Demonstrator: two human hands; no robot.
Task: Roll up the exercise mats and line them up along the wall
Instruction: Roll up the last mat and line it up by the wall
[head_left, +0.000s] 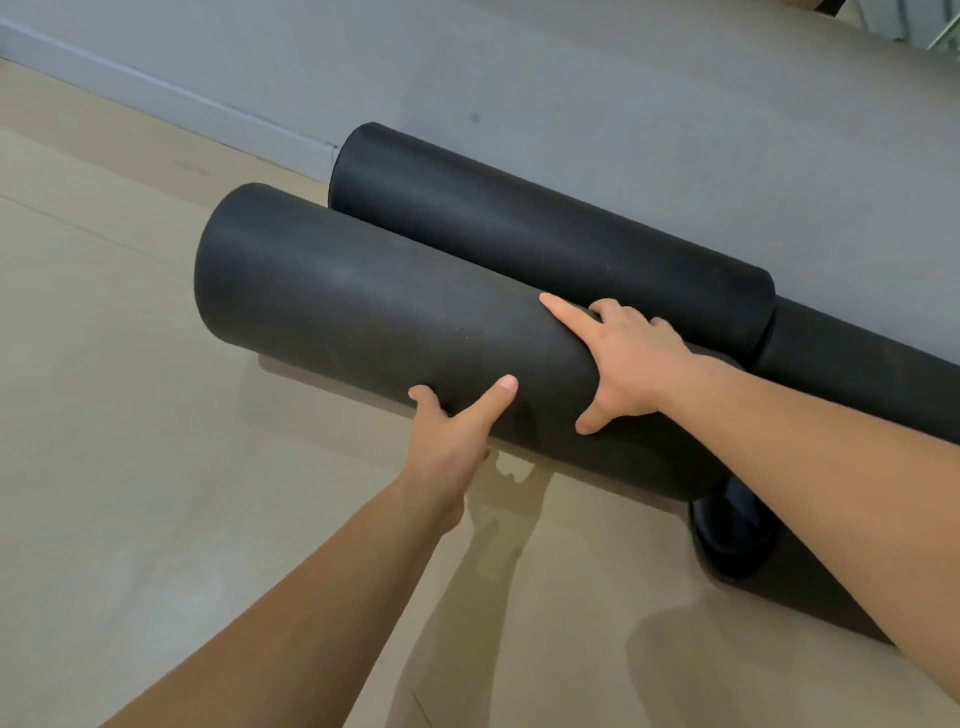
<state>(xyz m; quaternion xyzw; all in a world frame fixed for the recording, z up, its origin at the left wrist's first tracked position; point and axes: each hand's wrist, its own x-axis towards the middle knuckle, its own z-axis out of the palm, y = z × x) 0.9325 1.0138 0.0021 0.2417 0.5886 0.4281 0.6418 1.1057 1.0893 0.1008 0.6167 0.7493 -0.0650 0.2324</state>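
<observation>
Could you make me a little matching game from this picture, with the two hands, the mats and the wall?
Things:
1. Left hand
2. Right hand
3. Held mat
4. Mat behind it

States:
A. Lying on the floor against the grey wall
B. Spread flat over the top of the roll
C. Gripping the roll from underneath
D. Carried in both hands

Pairs: 1-C, 2-B, 3-D, 4-A

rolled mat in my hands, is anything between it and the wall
Yes. Another rolled mat already lies along the wall, directly between it and the held mat that the left hand and right hand grip. The floor by the wall further left looks free.
</observation>
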